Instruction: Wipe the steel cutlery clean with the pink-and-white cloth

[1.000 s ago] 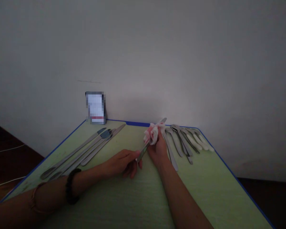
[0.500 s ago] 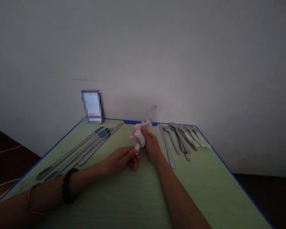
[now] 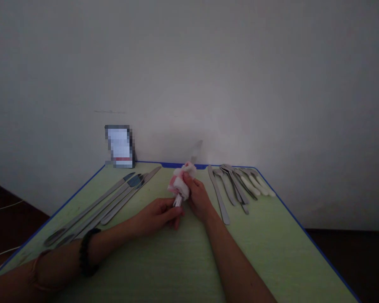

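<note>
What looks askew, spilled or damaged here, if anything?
A thin dark line, like a scratch, marks the pale grey wall above the pixelated upright screen. The silver metal cutlery at right overlaps in a loose, untidy cluster. No spill shows.

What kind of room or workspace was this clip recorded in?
Probably a room in a home, at a small table: a green tabletop with blue edging stands against a bare wall, and metal cutlery and a propped-up screen device sit on it.
</note>
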{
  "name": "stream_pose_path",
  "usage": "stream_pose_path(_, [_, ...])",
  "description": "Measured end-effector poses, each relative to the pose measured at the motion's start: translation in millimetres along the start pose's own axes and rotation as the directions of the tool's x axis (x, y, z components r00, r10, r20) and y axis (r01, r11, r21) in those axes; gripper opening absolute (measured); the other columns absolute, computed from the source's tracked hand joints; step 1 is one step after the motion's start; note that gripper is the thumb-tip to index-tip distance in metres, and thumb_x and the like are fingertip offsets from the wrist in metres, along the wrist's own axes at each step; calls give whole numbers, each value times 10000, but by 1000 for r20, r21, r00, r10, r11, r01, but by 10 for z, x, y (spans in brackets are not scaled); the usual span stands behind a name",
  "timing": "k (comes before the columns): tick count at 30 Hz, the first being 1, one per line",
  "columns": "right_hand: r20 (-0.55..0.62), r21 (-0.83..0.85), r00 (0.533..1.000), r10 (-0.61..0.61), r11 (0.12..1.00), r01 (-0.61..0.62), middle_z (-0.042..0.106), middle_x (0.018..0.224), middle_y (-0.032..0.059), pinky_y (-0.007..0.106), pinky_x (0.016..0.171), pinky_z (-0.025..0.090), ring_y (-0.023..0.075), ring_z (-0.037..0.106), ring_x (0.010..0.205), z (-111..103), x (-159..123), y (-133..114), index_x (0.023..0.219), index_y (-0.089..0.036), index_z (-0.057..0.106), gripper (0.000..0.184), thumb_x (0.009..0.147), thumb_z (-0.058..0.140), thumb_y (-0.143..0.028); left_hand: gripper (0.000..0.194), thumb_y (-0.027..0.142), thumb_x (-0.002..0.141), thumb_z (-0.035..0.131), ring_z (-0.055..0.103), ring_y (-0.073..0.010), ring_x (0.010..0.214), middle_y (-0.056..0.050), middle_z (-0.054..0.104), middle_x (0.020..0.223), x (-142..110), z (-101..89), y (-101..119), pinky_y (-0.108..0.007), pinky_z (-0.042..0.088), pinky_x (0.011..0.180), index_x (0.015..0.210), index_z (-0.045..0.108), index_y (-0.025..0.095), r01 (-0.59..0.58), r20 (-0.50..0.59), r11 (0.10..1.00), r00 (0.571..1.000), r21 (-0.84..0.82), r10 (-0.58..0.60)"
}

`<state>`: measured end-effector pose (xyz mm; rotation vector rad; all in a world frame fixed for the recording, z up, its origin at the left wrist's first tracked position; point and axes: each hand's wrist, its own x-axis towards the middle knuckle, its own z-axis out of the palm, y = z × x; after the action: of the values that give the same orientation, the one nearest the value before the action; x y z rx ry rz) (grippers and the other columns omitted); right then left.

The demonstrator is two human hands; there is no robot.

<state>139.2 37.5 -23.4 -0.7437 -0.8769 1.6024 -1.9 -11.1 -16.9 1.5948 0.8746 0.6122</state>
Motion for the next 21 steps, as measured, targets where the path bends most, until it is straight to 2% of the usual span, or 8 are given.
stream_pose_path(6, [4,16,1000,21,1000,-21,546,580,-22,227,490,296,84,411,522,1,-3,-7,619,-154,608,359,631,729,-492,363,471,896,462,472,-93,559,18,573,625,-6,-10,-29,-197,334,517,774,565,145,-11,22,998,1000,64,10])
stream_pose_path(13, [21,-12,999,29,1000,-29,558,589,-20,224,490,302,84,421,522,-21,9,11,655,-146,635,374,618,736,-504,393,478,900,438,449,-87,529,23,559,602,-14,-3,15,-199,326,510,699,534,155,-3,24,992,1000,130,0])
stream_pose_path(21, [10,-1,999,35,999,-35,549,567,-21,219,481,307,83,415,511,-13,2,-4,619,-152,617,373,652,712,-511,393,514,878,446,421,-88,498,34,535,572,-9,15,31,-202,299,479,700,503,168,58,-12,993,998,106,-57])
